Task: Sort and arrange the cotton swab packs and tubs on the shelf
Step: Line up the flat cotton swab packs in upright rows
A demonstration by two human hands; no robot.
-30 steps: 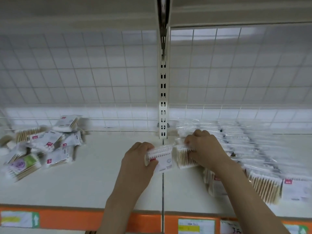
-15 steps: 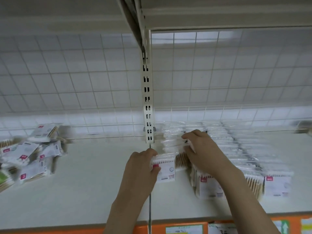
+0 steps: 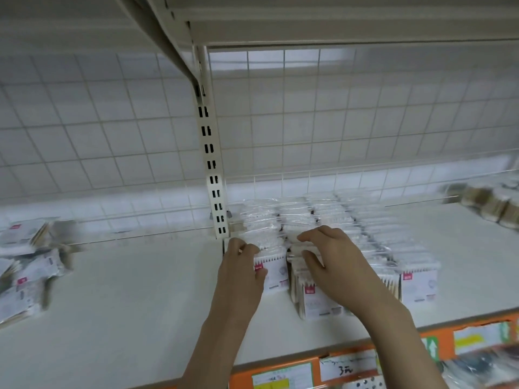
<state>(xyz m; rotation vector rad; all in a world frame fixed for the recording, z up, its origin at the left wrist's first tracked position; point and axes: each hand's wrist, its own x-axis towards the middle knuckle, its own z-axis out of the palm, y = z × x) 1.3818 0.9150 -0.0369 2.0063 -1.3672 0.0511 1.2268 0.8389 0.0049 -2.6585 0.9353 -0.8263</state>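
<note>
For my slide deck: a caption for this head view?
Left hand grips a cotton swab pack; right hand steadies the neighbouring row.

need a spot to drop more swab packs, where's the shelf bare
Bare: the wide shelf stretch between the loose pile far left and the left hand; also the front right corner. Crowded: the standing rows under the right hand.
</note>
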